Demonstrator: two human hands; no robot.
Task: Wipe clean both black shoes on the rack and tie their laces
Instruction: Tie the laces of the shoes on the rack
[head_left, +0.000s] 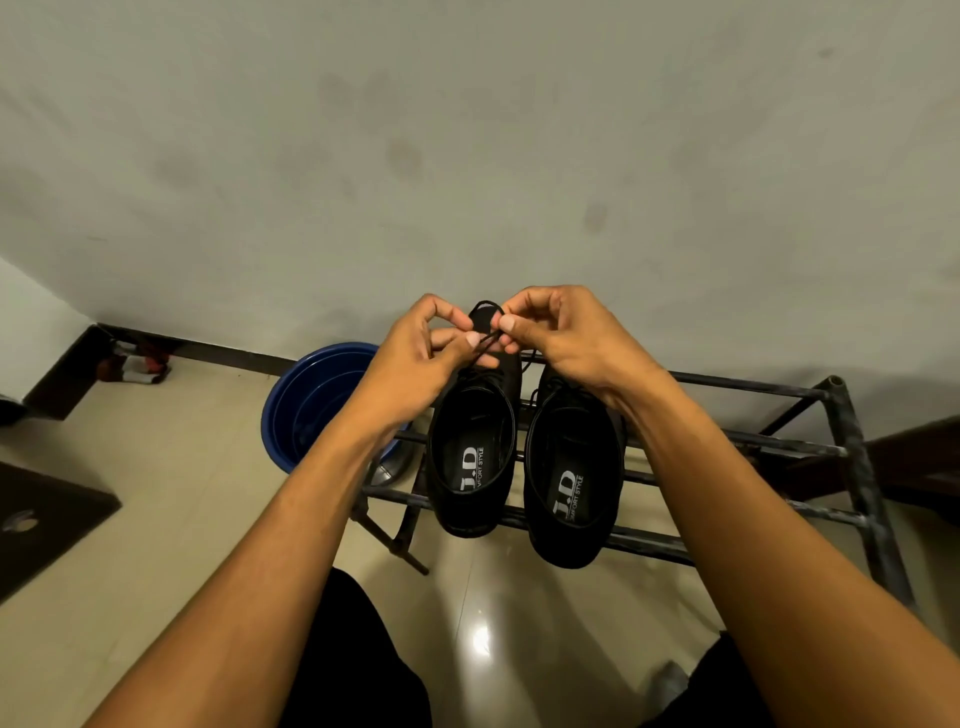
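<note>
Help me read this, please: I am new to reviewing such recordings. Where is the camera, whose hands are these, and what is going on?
There is no machine here. One wide-angle camera sits on a person's head and looks forward and down, so both bare hands are the wearer's own. The left hand and the right hand each pinch a thin black lace between thumb and fingers, above the front of the shoes. Two black shoes, the shoe on the left and the shoe on the right, stand side by side on a dark metal rack, heels toward the camera. A blue tub stands on the tiled floor at the rack's left end.
</note>
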